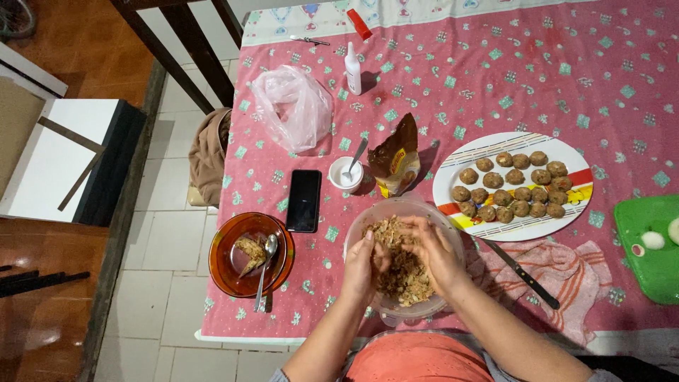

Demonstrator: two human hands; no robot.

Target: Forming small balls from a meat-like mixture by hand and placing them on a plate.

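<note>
We look down from head height at a table under a pink patterned cloth [495, 78]. Both our hands are inside a clear plastic bowl [368, 216] at the near edge, working a brown, shredded mixture [404, 272] that fills its bottom. Our left hand [362, 265] curls at the bowl's left side, fingers half closed and pressing into the mix. Our right hand [433, 251] cups over it from the right, fingers bent around a clump — the two hands nearly touching.

This looks to us like the shaping step: gathering a portion and pressing it into a ball. The next move would seem to call for lifting a formed ball clear and carrying it right to the oval plate [566, 152], where rows of finished brown balls [513, 187] already cover the middle; free space remains mostly along its rim.

Between bowl and plate lies a dark-handled knife [523, 272] on a striped towel [573, 265] — worth avoiding. Behind the bowl stand a small white cup with a spoon [346, 173] and an opened brown packet [396, 157]. To the left are a black phone [304, 200] and an amber glass dish [225, 258] holding a spoon. A pink plastic bag [293, 106], a white bottle [353, 68] and a green board [654, 272] sit further off.
</note>
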